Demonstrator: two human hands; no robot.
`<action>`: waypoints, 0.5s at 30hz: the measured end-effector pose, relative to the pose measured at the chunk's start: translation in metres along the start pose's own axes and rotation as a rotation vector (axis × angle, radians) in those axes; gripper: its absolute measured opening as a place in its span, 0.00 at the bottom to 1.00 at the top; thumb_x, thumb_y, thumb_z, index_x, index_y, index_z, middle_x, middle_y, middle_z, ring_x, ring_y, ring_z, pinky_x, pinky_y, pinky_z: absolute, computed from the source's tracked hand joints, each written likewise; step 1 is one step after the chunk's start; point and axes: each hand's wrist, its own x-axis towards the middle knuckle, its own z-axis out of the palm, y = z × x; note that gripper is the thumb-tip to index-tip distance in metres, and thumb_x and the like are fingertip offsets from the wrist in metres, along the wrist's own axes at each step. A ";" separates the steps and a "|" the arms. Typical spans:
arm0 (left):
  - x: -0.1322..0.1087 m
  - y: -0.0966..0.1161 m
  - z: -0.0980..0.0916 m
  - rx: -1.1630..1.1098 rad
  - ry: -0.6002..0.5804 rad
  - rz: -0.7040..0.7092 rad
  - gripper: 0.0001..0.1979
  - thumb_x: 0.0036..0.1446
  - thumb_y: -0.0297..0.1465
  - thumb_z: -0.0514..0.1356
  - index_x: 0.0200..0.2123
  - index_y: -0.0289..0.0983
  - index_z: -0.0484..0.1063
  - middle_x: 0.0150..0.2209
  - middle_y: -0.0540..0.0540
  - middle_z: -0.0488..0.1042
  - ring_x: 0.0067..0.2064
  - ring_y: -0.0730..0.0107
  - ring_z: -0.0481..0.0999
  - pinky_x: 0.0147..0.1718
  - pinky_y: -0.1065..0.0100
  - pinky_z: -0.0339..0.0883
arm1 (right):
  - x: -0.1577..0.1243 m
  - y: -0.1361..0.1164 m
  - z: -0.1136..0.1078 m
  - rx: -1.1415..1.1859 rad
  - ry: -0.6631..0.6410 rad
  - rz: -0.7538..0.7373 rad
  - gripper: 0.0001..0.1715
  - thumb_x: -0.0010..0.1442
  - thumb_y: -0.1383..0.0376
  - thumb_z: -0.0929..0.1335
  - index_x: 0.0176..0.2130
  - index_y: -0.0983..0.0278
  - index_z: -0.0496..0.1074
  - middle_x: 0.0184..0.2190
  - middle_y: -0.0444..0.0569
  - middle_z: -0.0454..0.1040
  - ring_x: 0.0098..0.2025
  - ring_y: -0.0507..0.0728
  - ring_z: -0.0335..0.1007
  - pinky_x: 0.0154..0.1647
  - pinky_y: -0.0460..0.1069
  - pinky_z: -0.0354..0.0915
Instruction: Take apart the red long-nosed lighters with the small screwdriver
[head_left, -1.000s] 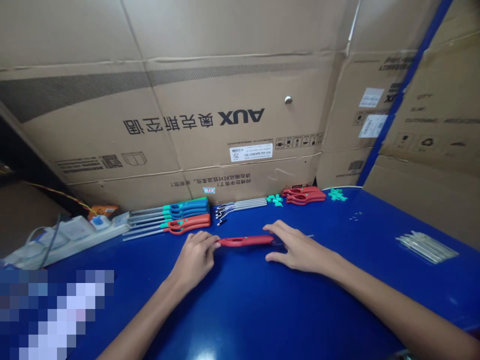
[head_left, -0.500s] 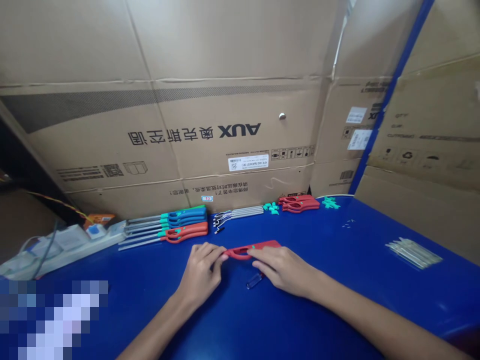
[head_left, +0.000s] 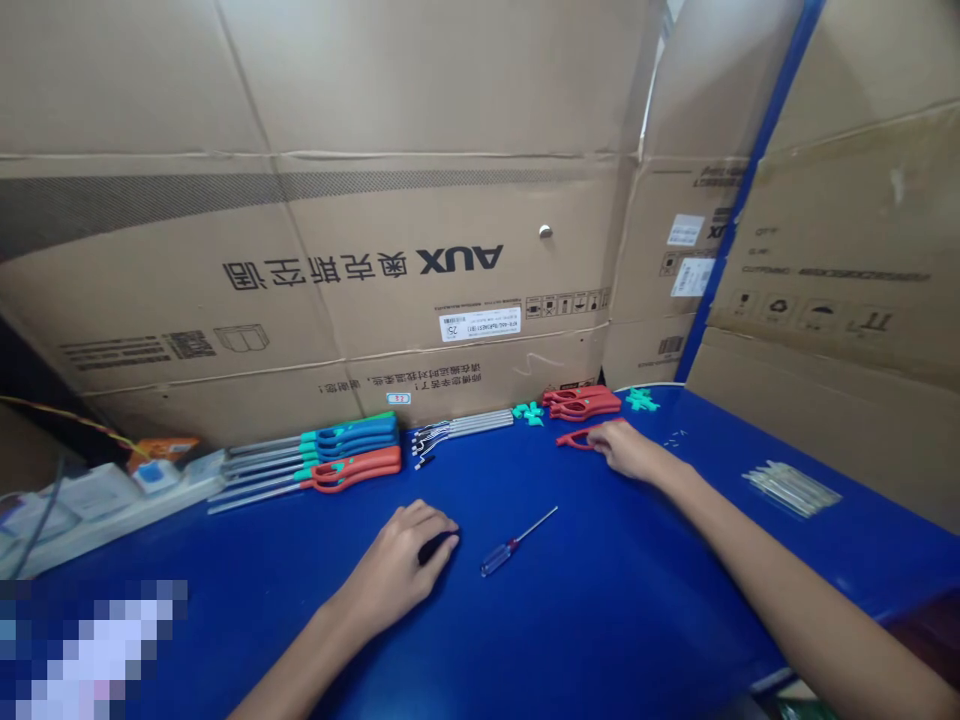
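My right hand [head_left: 621, 447] grips a red lighter handle [head_left: 573, 440], which sits low over the tabletop just in front of more red lighter handles [head_left: 592, 402]. The far part of the held handle is hidden under my fingers. My left hand [head_left: 409, 560] rests on the blue table with curved fingers, a gap between thumb and fingertips, and nothing seen in it. To its right lies a screwdriver [head_left: 517, 543] with a clear handle, its shaft pointing to the upper right. Small turquoise plastic pieces [head_left: 531, 412] are beside the stacked handles.
Blue and red long-nosed lighters [head_left: 354, 468] lie in a row at the back left. Metal tubes with wires [head_left: 480, 425] sit at the back middle. A white power strip [head_left: 112, 530] is at left, clear thin parts [head_left: 791, 488] at right. Cardboard [head_left: 360, 220] walls the table.
My right hand has carried the red lighter handle away to the back right. My left hand has let go of it and moved slightly down. The screwdriver now shows whole.
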 end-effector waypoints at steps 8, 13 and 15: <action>0.002 -0.012 -0.003 0.063 0.037 -0.025 0.12 0.64 0.34 0.52 0.38 0.40 0.75 0.40 0.46 0.78 0.44 0.62 0.75 0.46 0.58 0.66 | 0.013 0.028 0.015 0.018 0.133 0.048 0.14 0.62 0.70 0.61 0.37 0.66 0.76 0.36 0.56 0.76 0.39 0.59 0.70 0.40 0.48 0.60; 0.005 -0.047 -0.017 0.317 0.170 -0.173 0.13 0.61 0.35 0.52 0.39 0.38 0.74 0.41 0.43 0.78 0.45 0.58 0.74 0.47 0.58 0.66 | 0.016 0.034 0.022 0.056 0.180 0.056 0.15 0.62 0.68 0.62 0.41 0.65 0.77 0.40 0.57 0.77 0.43 0.60 0.72 0.45 0.50 0.63; 0.003 -0.062 -0.025 0.487 0.222 -0.316 0.12 0.59 0.33 0.52 0.39 0.36 0.73 0.41 0.40 0.77 0.46 0.53 0.73 0.46 0.57 0.67 | 0.015 0.035 0.021 0.078 0.195 0.059 0.15 0.61 0.69 0.62 0.43 0.66 0.76 0.41 0.58 0.77 0.44 0.62 0.72 0.46 0.52 0.63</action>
